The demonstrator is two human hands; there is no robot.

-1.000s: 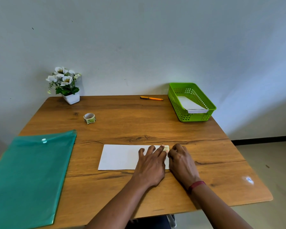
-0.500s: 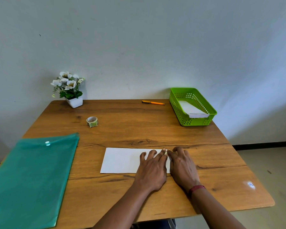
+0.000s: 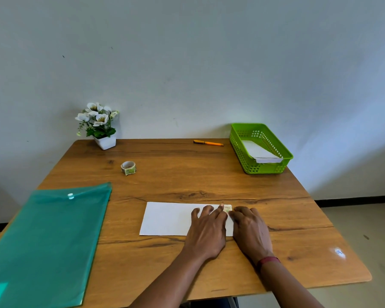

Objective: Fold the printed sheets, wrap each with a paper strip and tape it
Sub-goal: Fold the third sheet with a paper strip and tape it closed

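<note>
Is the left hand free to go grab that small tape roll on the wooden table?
Probably yes. The left hand lies flat on the white folded sheet, and only bare wooden table separates it from the small tape roll.

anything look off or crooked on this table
Nothing is spilled or damaged. The one oddity: the paper in the basket lies tilted, its near end propped on the near rim rather than flat.
</note>
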